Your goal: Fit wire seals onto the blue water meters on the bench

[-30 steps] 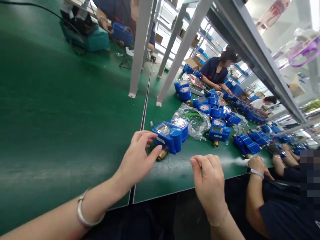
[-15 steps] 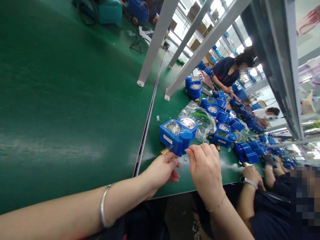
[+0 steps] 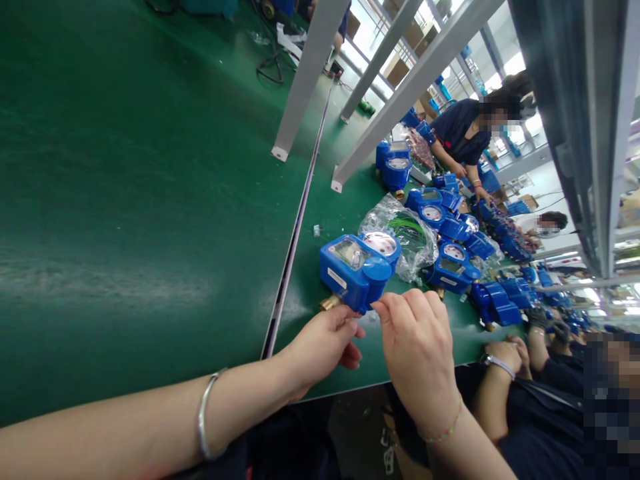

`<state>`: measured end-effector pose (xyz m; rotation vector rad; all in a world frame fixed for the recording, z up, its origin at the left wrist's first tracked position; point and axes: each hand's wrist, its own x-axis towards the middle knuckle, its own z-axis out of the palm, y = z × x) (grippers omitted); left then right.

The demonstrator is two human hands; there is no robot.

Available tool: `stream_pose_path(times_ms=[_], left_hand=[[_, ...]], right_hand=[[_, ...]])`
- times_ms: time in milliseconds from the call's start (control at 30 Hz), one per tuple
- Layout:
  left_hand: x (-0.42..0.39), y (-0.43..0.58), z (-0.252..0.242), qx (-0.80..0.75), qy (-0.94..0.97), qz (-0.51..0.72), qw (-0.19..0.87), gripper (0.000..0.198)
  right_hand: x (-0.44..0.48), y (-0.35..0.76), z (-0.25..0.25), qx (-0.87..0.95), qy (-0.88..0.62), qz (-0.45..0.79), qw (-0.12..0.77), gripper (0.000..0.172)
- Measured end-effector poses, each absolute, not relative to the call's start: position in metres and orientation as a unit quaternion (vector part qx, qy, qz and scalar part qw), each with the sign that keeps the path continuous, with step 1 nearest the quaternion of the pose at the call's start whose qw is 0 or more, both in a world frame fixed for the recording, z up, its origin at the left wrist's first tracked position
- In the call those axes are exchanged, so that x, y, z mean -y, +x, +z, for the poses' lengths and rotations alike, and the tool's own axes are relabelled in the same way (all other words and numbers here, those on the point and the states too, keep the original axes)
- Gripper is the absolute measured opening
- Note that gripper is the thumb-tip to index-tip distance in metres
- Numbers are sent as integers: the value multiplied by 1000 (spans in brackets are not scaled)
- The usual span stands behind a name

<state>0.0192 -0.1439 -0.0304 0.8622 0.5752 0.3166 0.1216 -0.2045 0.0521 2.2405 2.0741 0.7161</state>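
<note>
Blue meter point(image 3: 357, 270) sits on the green tabletop point(image 3: 125, 200) just right of the frame's middle, its 2 clear windows facing up and its brass fitting point(image 3: 330, 303) poking out toward the person. The left hand point(image 3: 320, 343) is loosely curled right below that fitting, holding nothing that I can see; whether its fingertips touch the brass I cannot tell. The right hand point(image 3: 417, 347) is pinched narrow, thumb and forefinger meeting at the meter's near rounded corner; anything small between them is hidden from where I stand.

To my eye this is fine fingertip work at that corner. It would go best with the left hand bracing the body by the fitting so it cannot slide, and the right hand's pinch small and square to the housing.

Just behind the meter lies a crinkled clear bag point(image 3: 405, 233) with green parts inside. More blue meters point(image 3: 450, 267) cluster toward the right edge. At lower right a co-worker's hand point(image 3: 503, 353), watch on the wrist, rests at the tabletop's edge. Grey frame posts point(image 3: 305, 73) stand at upper middle.
</note>
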Motion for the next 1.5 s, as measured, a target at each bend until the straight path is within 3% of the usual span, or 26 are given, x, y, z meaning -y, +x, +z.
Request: stream_pose_path(times_ms=[267,433,667,867,967,1067,1233,1367,1500], left_hand=[[148,22,-36,-244,455,139,845,28],[150,27,-45,-273,550,123,779,36],[148,5,-38,-260,778,154,551,17],[151,-27,-28,-86,964,114,225,12],[147,-34,-19,27,953,142,265,12],[142,-32,-12,60,929,143,335,17],[139,-18,-15,-21,885,189,426,16],[141,-9,-15,-85,874,187,440,15],[143,-7,-15,-55,877,205,431,14]], right_hand=[[201,120,35,-680,715,159,29,15],[206,127,22,-681,714,160,-15,18],[225,140,8,-650,732,40,-201,29],[252,149,-18,-512,757,-129,-384,24],[262,140,-30,-406,737,-199,-502,18],[268,128,-33,-359,716,-193,-566,15],[269,120,-34,-298,661,-175,-667,25],[267,120,-36,-295,596,-209,-717,19],[265,116,-35,-278,540,-263,-750,16]])
